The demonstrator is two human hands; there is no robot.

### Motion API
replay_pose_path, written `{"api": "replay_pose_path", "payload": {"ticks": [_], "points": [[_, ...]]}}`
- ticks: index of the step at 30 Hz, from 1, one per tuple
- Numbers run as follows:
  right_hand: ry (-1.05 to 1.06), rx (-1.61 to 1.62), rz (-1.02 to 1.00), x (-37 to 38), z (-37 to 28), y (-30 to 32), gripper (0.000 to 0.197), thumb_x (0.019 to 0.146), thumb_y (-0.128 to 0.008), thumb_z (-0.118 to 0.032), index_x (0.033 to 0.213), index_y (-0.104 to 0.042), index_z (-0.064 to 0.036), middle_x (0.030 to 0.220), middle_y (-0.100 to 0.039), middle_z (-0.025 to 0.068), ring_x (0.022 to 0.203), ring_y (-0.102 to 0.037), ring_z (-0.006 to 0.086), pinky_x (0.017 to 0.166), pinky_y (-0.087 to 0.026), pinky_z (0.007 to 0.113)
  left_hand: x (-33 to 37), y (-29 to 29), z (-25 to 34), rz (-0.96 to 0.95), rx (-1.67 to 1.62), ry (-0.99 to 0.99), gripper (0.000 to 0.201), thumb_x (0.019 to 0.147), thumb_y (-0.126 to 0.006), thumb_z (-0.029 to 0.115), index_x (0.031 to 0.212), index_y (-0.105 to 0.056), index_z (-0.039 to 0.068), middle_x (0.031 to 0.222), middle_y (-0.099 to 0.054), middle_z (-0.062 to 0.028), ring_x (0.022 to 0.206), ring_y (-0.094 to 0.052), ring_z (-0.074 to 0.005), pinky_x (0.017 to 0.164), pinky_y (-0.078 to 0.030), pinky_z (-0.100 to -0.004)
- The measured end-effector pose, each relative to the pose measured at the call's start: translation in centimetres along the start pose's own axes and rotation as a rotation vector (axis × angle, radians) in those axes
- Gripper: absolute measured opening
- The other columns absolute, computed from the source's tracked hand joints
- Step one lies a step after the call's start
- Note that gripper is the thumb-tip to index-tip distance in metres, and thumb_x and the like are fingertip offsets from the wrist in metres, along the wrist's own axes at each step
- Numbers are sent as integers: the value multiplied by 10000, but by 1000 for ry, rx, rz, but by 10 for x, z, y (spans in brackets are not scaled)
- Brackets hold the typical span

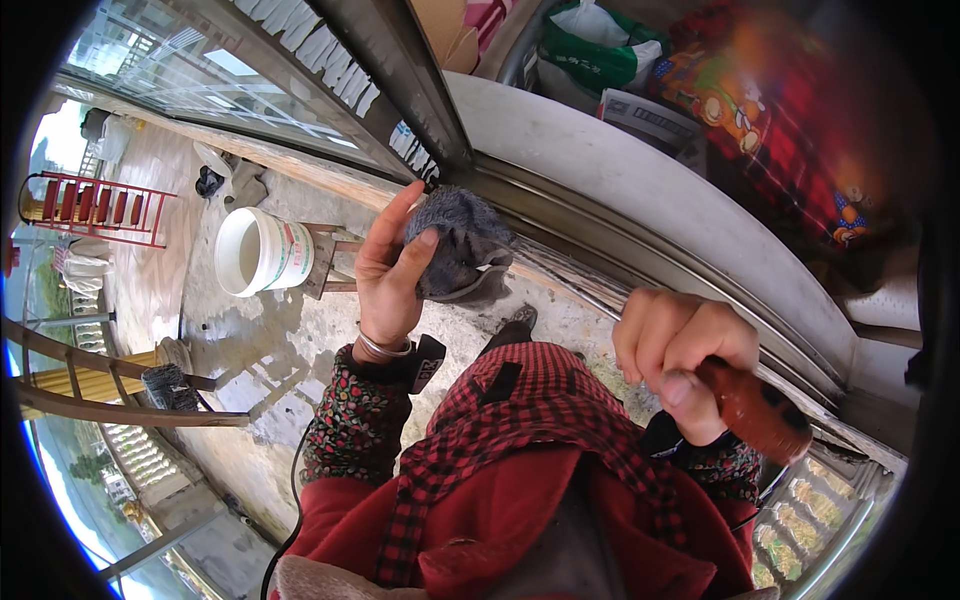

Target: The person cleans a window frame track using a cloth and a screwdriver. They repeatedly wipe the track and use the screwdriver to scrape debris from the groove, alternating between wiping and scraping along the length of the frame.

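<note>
My left hand pinches a dark grey, fuzzy cloth between thumb and fingers. The bunched cloth is by the lower corner of the window sash, at the metal sliding track. My right hand is wrapped round a long screwdriver-like tool, whose thick reddish-brown handle has dark patches. Its thin shaft runs from my fist along the outer side of the track towards the cloth. The tip of the shaft cannot be made out.
A pale curved sill lies beyond the track, with a green-and-white bag and red patterned fabric inside. On the left, a white bucket stands on a wooden bench. A wooden ladder holds another dark cloth.
</note>
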State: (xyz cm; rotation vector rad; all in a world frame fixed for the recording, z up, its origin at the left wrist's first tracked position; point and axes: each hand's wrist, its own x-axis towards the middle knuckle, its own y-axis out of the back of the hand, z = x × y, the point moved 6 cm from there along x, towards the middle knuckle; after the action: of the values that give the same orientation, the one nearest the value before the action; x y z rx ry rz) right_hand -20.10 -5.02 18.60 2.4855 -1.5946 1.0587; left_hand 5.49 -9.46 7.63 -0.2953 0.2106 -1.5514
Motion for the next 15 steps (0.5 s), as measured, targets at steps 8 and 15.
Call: {"api": "replay_pose_path", "payload": {"ticks": [8, 15], "points": [[16, -61, 56, 7, 34, 3, 176, 832, -599, 86, 797, -463, -20, 695, -516, 79, 610, -492, 196, 568, -409, 322, -11, 8, 3, 65, 91, -91, 506, 942, -608, -60, 1434, -502, -2, 1311, -627, -91, 1163, -596, -140, 1009, -451, -270], [-185, -113, -69, 32, 81, -1, 196, 947, -549, -14, 818, -408, -59, 724, -454, 65, 699, -487, 192, 651, -412, 332, -10, 2, 10, 17, 588, -281, 440, 917, -622, -69, 1351, -577, -15, 1324, -638, -135, 1178, -619, -209, 1019, -452, -306]]}}
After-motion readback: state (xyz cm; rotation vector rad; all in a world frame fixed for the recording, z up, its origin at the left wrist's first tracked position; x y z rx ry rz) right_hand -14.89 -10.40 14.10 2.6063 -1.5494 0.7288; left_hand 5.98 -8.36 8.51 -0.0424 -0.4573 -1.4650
